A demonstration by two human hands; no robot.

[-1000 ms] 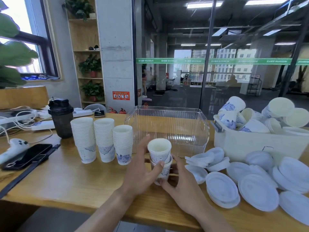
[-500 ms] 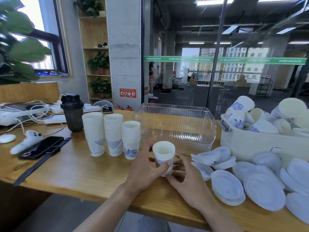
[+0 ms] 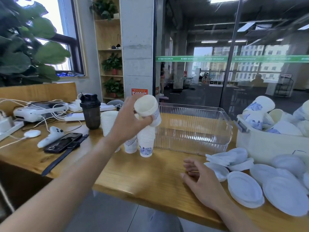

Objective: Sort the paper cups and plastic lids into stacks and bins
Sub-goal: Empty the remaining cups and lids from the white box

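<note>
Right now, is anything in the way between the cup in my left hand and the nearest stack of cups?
Nothing visible blocks it. The left hand grips the cup tilted, just above the nearest stack, with only open air between them. The clear bin sits to the right, apart from that path.

head-worn camera looks forward and down, close over the table (image 3: 150, 174).

Wooden table (image 3: 150, 178) bearing cup stacks (image 3: 146, 141), clear plastic bin (image 3: 194, 129), white bin (image 3: 267, 144), loose plastic lids (image 3: 245, 188), dark shaker bottle (image 3: 91, 111), phone (image 3: 63, 142), controller (image 3: 50, 136)
</note>
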